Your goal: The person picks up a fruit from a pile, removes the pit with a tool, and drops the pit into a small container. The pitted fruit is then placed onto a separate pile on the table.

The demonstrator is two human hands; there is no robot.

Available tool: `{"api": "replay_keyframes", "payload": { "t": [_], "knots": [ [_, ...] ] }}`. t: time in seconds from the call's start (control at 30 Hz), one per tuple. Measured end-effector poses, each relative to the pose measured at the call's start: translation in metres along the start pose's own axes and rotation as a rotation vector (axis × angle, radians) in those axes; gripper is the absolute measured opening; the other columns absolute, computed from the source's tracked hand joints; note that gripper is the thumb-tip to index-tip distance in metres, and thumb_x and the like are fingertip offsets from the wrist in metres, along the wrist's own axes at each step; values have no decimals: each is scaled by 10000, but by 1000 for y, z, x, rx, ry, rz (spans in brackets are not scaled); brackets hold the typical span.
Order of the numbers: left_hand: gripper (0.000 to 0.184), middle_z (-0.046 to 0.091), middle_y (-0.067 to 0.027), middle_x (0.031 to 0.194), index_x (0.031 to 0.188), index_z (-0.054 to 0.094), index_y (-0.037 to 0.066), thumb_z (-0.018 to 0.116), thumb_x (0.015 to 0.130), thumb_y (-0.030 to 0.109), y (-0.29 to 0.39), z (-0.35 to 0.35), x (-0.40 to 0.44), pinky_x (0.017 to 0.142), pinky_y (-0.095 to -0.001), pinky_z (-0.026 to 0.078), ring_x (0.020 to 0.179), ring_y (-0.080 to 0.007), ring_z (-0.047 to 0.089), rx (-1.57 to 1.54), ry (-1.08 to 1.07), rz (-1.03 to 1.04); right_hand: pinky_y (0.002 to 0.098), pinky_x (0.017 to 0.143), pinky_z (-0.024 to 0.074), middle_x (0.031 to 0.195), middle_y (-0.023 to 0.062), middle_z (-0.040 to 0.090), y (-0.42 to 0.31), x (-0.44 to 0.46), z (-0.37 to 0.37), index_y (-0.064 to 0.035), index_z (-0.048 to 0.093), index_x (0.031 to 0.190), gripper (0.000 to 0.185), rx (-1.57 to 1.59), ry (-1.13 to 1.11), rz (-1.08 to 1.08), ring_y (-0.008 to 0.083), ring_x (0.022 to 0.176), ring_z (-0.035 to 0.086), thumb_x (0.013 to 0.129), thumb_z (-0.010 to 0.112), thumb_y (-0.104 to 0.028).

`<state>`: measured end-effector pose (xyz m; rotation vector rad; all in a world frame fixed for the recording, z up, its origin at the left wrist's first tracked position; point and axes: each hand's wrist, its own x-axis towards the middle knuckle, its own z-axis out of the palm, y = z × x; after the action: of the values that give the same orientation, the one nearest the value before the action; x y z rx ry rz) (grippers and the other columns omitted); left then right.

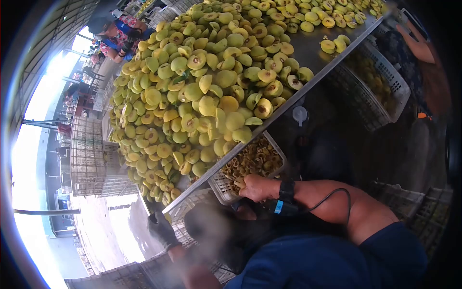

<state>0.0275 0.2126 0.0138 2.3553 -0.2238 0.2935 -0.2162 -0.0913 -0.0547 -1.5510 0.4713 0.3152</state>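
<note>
A large heap of halved yellow-green fruits (207,96) covers the metal table (293,98). My left hand (163,229), in a dark grey glove, is just off the table's near left corner. Its fingers are curled, with a bit of yellow-green fruit showing at them. Bare and closed, my right hand (260,188) is at the rim of a white basket (220,188) below the table edge. Brown pits and scraps (252,159) lie in that basket. What the right fingers pinch is too small to make out. A black strap circles the right wrist.
Another person (118,36) stands across the heap at the upper left. At the right are a co-worker's arm (418,45) and a white crate (394,86) holding fruit. Stacked crates (89,156) stand at the left. A small white cup (300,114) sits beneath the table edge.
</note>
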Motion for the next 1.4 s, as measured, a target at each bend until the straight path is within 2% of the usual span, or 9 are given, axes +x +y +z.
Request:
{"api": "replay_keyframes", "payload": {
  "t": [0.03,0.17,0.23,0.37,0.47,0.93,1.07,1.17,1.4],
  "knots": [
    [211,670,-43,849,958,715,-30,615,985,154,-27,-4,14,665,-285,501,753,-124,614,259,30,105,389,618,564,823,206,720,-2,4,1,91,687,1015,341,-36,-11,12,270,672,714,898,669,-229],
    [191,701,-81,879,1031,714,-56,635,951,99,65,37,8,625,-300,538,728,-148,670,-302,-208,-98,456,805,544,862,273,698,11,18,10,95,661,1001,337,16,70,-114,392,862,707,913,660,-230],
    [257,719,-98,925,1101,734,-26,682,912,139,94,72,16,561,-288,541,557,-156,633,-155,-375,-56,473,854,535,928,293,704,12,22,9,99,662,1015,341,21,57,-136,422,918,698,909,658,-225],
    [406,748,-236,1012,1093,725,-24,714,863,310,123,149,26,842,-454,563,976,-387,718,308,-483,318,481,884,524,975,297,704,14,29,6,92,658,1035,333,-36,119,-149,430,980,689,904,650,-213],
    [421,748,-232,1021,1054,726,-8,748,822,342,117,185,30,922,-467,532,1004,-419,702,412,-452,277,483,879,526,982,304,701,-1,26,0,91,650,1054,342,-33,109,-158,442,991,684,902,645,-215],
    [395,702,-134,986,1132,651,10,787,772,100,135,161,-6,901,-363,546,931,-299,708,-113,-204,561,525,827,529,959,307,685,-15,10,-10,80,593,1022,333,-251,135,-264,496,936,664,922,622,-236],
    [389,693,-83,1103,1190,665,-15,747,810,-23,139,136,-46,902,-327,545,982,-190,669,-455,-441,344,520,853,544,991,300,699,-3,11,-6,82,622,1084,336,-271,237,-296,472,970,686,896,622,-197],
    [414,699,-87,1143,1237,665,-12,748,832,-10,121,132,-62,918,-309,542,1029,-169,667,-224,-435,561,515,830,541,958,302,691,-12,7,-5,76,604,1060,308,-204,283,-365,480,961,680,898,642,-184],
    [400,716,-104,1137,1247,680,-23,713,848,-25,130,116,-91,918,-313,552,995,-191,691,-410,-544,193,505,797,531,942,301,684,-19,-5,-3,60,566,1056,300,-133,283,-459,485,934,674,916,668,-185]
  ]
}}
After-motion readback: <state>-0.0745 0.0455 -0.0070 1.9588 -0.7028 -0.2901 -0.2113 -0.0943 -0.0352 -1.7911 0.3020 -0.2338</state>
